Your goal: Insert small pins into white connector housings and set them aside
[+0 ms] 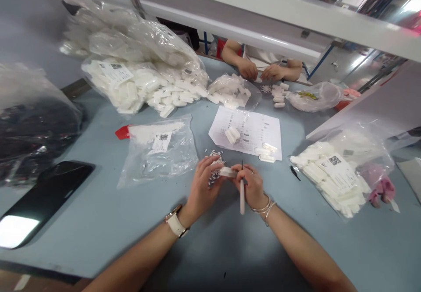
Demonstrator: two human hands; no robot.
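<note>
A small white plastic piece (226,172) is held between my two hands, just right of a pile of tiny white and dark bits (213,179). My left hand (204,186) has its fingers closed on the left end of the piece, with the wrist wearing a white-strapped watch. The fingers of my right hand (251,186) meet the right end. That same hand also grips a thin tool with a pale handle (242,200) and a dark narrow tip pointing away from me. Fingers partly hide the piece.
Beyond my hands lies a printed sheet (245,123) with several white pieces on it. Bags of white parts stand at back left (131,86) and right (335,178). A flat clear bag (161,147) and a black device (49,200) are leftward. Across the table, another person's hands (259,70) work.
</note>
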